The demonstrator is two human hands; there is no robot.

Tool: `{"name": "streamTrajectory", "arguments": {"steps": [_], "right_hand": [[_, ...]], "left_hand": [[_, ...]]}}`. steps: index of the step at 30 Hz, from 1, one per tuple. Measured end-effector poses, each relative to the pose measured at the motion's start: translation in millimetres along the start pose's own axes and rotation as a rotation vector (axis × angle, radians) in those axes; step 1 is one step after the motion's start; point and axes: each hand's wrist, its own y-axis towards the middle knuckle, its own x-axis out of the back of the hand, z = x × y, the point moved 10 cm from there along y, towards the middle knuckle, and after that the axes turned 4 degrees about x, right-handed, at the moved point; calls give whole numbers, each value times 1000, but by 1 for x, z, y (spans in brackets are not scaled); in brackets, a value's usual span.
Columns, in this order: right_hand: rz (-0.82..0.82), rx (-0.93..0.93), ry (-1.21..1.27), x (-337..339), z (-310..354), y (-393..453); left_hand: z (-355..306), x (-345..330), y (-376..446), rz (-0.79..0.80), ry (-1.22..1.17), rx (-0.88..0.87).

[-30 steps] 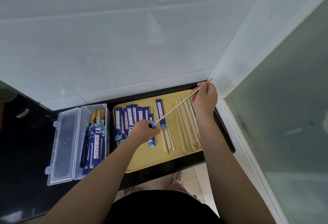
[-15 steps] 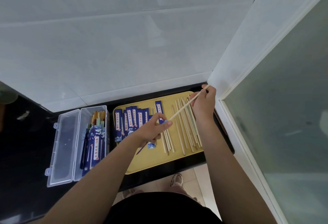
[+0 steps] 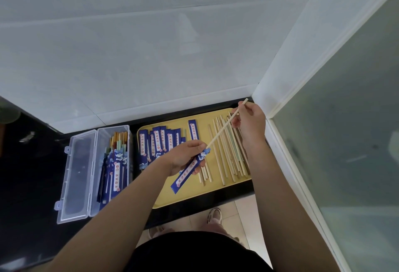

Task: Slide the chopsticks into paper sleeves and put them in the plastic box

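Left hand (image 3: pixel 183 156): fingers curled round a blue paper sleeve (image 3: pixel 190 170), gripping it near its upper, open end. The sleeve slants from upper right to lower left above the tray, its lower end free of the hand.

Right hand (image 3: pixel 251 121): fingertips pinching the top of a pale wooden chopstick (image 3: pixel 224 128). Whether 1 stick or a pair is pinched cannot be told. The chopstick runs diagonally down and left; its lower tip sits in the mouth of the sleeve, just beside the left thumb. Most of its length is outside the sleeve.

Yellow tray (image 3: pixel 194 196): lies on the black counter (image 3: pixel 28 176), beneath both hands.

Loose chopsticks (image 3: pixel 228 159): a spread of bare pale sticks on the right part of the tray, roughly parallel, some overlapping.

Empty sleeves (image 3: pixel 159 140): a fanned row of blue sleeves on the left part of the tray, partly covered by the left wrist. 1 more sleeve (image 3: pixel 192 129) lies apart, between that row and the loose sticks.

Plastic box (image 3: pixel 114 163): clear, on the counter just left of the tray, lid (image 3: pixel 76 176) hinged open to its left. It holds sleeved chopsticks, coloured ends showing at the far end.

White tiled wall (image 3: pixel 151 45): behind the counter. Frosted glass panel (image 3: pixel 356 131): to the right.
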Motion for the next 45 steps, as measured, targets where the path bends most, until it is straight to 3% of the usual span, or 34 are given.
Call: {"name": "streamTrajectory", "arguments": {"steps": [9,15,23,26,29,36,45], "right_hand": [[-77,-47,-18,11,-13,0],[245,-113,-280,-29,-40,-14],[439,-231,-403,-47,-83,-21],[396,-259,-390,-44,-94,-22],[328,-262,-584,-32,-128,-21],[529,-165,-1120,-50,-190,-47],[425,-226,-1151,-44,-186,-51]], "left_hand": [[1,-8,1,68,-55,8],[0,-6,11,-59,-119,-12],[31,8,20,-160,-192,50],[37,12,21,-197,-215,65],[52,27,25,-307,-273,110],[89,51,24,-498,-315,201],[92,54,19,-507,-294,220]]}}
